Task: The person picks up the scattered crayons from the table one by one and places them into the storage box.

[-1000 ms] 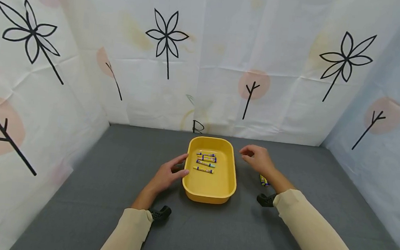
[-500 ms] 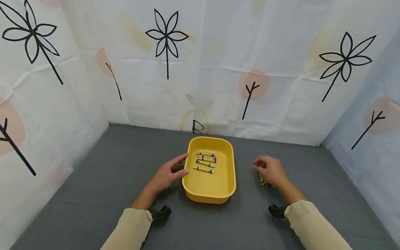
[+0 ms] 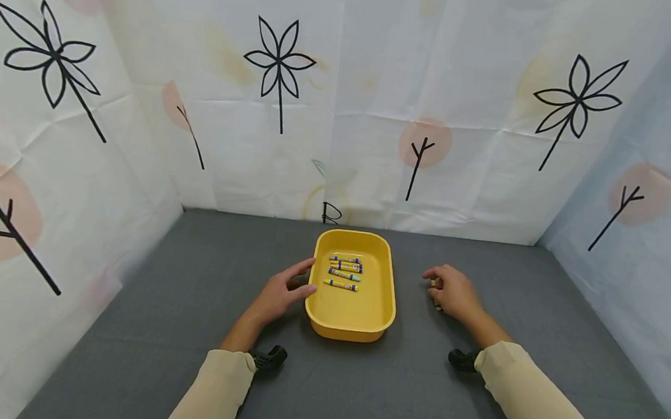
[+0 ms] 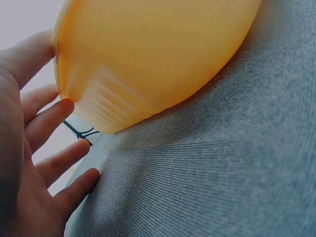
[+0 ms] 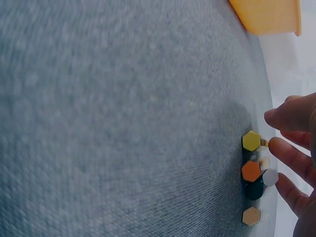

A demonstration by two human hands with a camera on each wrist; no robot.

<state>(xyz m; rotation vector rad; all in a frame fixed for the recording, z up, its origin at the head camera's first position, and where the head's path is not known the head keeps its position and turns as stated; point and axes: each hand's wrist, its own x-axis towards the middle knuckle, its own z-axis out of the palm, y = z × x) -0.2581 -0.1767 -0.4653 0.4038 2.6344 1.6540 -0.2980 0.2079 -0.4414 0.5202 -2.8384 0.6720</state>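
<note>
A yellow plastic tray (image 3: 356, 314) stands on the grey cloth, with several yellow-wrapped crayons (image 3: 344, 275) lying crosswise in it. My left hand (image 3: 275, 297) touches the tray's left rim with thumb and fingertips, the other fingers spread, as the left wrist view shows. My right hand (image 3: 454, 293) is low over a second small group of crayons (image 3: 437, 306) right of the tray, mostly covering them. In the right wrist view their ends are yellow (image 5: 251, 141), orange (image 5: 251, 171), grey, black and tan. The fingertips are at the crayons, thumb apart; no crayon is visibly lifted.
Grey cloth (image 3: 319, 394) covers the table on all sides of the tray. White printed fabric (image 3: 363, 172) hangs as walls behind, left and right. A black wrist device (image 3: 463, 360) is strapped under each wrist.
My right hand has moved right, away from the tray's edge, and down onto the crayons beside it. In the last half second it shifted slightly. The left hand and tray stayed put.
</note>
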